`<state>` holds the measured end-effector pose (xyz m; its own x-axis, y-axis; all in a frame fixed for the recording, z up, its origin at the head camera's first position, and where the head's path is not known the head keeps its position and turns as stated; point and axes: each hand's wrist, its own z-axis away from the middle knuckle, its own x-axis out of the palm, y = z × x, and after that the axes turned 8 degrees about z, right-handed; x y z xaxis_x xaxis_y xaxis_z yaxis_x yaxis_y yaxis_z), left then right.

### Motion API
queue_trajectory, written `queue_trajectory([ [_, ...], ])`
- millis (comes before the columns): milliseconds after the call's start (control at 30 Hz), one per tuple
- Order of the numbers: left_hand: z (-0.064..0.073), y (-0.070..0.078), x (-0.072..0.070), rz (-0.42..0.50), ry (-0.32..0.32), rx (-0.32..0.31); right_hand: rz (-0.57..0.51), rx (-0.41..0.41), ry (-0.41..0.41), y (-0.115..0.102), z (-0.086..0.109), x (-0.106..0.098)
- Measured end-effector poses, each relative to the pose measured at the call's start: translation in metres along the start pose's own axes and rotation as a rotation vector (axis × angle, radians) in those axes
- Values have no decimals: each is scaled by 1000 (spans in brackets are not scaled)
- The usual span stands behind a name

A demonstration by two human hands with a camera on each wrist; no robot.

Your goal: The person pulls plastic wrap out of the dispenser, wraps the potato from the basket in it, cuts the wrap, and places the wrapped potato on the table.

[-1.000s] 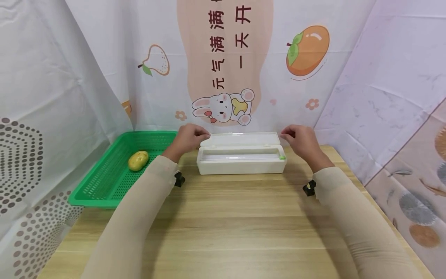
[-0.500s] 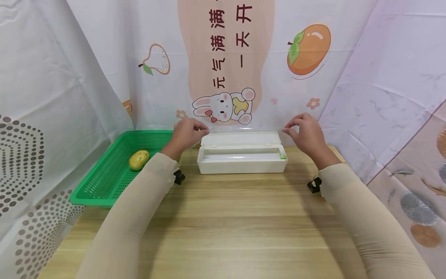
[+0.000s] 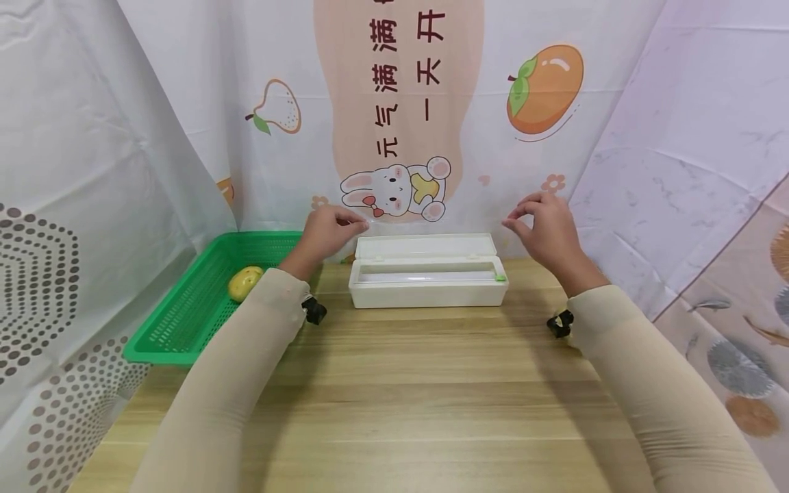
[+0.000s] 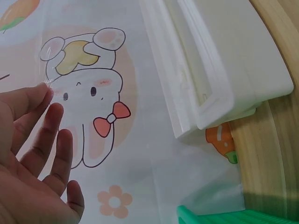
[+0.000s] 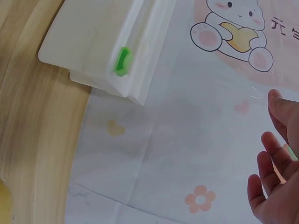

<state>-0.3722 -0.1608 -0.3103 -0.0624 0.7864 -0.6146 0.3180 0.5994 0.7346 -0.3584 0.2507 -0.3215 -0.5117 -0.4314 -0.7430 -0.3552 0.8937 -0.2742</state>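
Observation:
A long white cling film dispenser (image 3: 428, 294) with a green slide cutter (image 3: 500, 278) stands at the back of the table, its lid (image 3: 425, 245) raised. Above its left end, my left hand (image 3: 329, 234) pinches one corner of clear cling film (image 5: 256, 94) between thumb and index finger. My right hand (image 3: 550, 229) pinches the opposite side above the right end. The film is nearly invisible; glints show by the fingertips in both wrist views. How far it extends between the hands is hard to see. Other fingers of both hands are loosely bent.
A green plastic basket (image 3: 175, 357) sits at the left with a yellow potato (image 3: 245, 282) in it. Something yellow (image 5: 3, 203) shows at the right wrist view's edge, mostly cut off. A printed cloth (image 3: 481, 157) hangs close behind the dispenser.
Both hands have risen from beside the dispenser's lid, the right one also drifting outward, still pinching. Dispenser, basket and potato have stayed put.

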Motion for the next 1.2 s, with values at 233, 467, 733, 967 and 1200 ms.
queue_trajectory([
  [233, -3, -1, -5, 110, 7, -40, -10, -3, 5, -2, -4, -5],
  [467, -5, 6, -10, 146, -13, -58, -6, -12, 27, -4, -10, -14],
  [733, -3, 17, -15, 75, 20, -53, -11, 2, 51, -7, -12, -22],
  [967, -2, 24, -22, 19, 49, 19, -12, 9, 49, -10, -15, -28],
  [1200, -3, 31, -27, 6, 48, 23, 1, 9, 50, -13, -17, -37],
])
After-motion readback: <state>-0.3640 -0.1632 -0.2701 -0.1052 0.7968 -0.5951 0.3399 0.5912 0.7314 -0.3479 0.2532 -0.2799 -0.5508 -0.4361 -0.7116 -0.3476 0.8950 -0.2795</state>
